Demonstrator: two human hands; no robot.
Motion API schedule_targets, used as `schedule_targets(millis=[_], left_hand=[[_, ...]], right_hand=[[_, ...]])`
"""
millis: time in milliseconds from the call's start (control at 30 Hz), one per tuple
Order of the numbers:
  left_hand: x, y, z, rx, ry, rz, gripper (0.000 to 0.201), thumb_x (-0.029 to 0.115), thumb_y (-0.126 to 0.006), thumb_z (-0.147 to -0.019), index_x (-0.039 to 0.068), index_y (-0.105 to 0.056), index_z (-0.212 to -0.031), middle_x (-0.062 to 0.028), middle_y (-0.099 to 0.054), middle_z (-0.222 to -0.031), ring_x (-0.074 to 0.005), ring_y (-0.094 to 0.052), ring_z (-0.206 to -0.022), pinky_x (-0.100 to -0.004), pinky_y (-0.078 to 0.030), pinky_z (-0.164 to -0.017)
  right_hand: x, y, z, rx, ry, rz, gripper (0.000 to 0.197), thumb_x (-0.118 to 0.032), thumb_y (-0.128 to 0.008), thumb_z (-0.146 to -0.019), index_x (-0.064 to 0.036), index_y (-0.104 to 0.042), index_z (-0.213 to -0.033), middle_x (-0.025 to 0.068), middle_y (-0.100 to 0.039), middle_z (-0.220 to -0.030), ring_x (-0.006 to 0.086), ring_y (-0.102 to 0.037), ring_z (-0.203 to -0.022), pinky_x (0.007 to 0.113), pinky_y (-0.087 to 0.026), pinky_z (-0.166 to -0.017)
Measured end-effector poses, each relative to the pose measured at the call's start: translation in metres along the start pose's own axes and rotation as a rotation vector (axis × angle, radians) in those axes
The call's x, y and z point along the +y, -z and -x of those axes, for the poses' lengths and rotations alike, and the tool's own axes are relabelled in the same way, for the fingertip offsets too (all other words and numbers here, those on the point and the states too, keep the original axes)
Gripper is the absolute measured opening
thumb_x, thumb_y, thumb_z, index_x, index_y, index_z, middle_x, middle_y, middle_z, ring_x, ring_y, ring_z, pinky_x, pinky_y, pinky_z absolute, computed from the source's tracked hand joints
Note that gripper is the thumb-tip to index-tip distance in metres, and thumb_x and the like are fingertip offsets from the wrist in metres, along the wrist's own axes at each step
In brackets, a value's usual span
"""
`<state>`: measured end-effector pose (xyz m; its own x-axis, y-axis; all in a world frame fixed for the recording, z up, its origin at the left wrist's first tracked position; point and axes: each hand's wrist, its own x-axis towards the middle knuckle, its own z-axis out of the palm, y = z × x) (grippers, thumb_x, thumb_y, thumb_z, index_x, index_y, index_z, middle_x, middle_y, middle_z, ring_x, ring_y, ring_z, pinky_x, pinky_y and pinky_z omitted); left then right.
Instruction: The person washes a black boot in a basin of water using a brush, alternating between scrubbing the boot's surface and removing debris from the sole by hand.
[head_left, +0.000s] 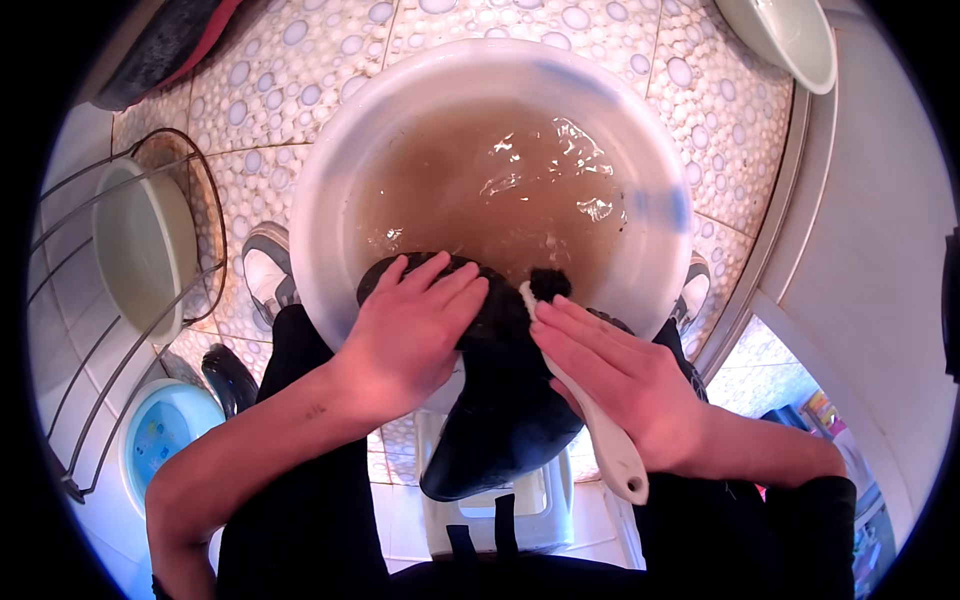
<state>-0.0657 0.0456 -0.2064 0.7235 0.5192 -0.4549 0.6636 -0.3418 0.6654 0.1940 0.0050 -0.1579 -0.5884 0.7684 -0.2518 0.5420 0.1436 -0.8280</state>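
A black boot (505, 420) lies across the near rim of a large white basin (330, 190), its shaft end toward me. My left hand (410, 325) lies over the boot's dark sole end, fingers stretched across it and thumb hidden. In my right hand (625, 385) is a scrub brush (610, 440) with a white handle and dark bristles. The fingers lie along the handle, and the brush head is beside the boot, near the water. Murky brown water (470, 190) with bright ripples fills the basin. Part of another dark thing shows beyond my right fingers.
A wire rack (205, 210) with a pale basin (145, 250) stands at the left. Below it are a blue basin (165, 435) and a dark shiny shoe (230, 378). A white plastic stool (550, 510) sits beneath me. Another pale basin (800, 45) is at the upper right.
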Motion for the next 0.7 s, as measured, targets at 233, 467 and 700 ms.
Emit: schedule_targets(millis=[233, 467, 700], left_hand=[[-0.008, -0.001, 0.010, -0.039, 0.107, 0.077, 0.073, 0.001, -0.074, -0.068, 0.003, -0.055, -0.139, -0.0162, -0.055, -0.146, -0.0410, -0.047, -0.139, -0.0585, -0.035, -0.116], [0.002, 0.009, 0.001, -0.086, 0.073, 0.023, 0.073, 0.001, -0.073, -0.069, 0.005, -0.056, -0.140, -0.0151, -0.054, -0.148, -0.0406, -0.046, -0.140, -0.0606, -0.034, -0.116], [0.002, 0.007, 0.011, -0.091, 0.016, -0.014, 0.075, 0.001, -0.071, -0.067, 0.005, -0.055, -0.141, -0.0153, -0.053, -0.149, -0.0410, -0.044, -0.142, -0.0622, -0.033, -0.116]], right_hand=[[-0.002, -0.003, 0.003, 0.000, 0.008, 0.030, 0.054, -0.008, -0.068, -0.091, 0.0071, -0.047, -0.139, 0.0316, -0.059, -0.131, 0.0493, -0.058, -0.122, 0.047, -0.053, -0.101], [0.009, -0.008, -0.002, -0.097, -0.174, -0.105, 0.052, -0.008, -0.065, -0.093, 0.0089, -0.047, -0.139, 0.0347, -0.056, -0.134, 0.0495, -0.057, -0.125, 0.049, -0.052, -0.104], [0.038, -0.027, -0.006, -0.020, -0.131, -0.201, 0.055, -0.008, -0.067, -0.090, 0.0068, -0.050, -0.140, 0.0283, -0.060, -0.134, 0.0454, -0.061, -0.121, 0.046, -0.052, -0.101]])
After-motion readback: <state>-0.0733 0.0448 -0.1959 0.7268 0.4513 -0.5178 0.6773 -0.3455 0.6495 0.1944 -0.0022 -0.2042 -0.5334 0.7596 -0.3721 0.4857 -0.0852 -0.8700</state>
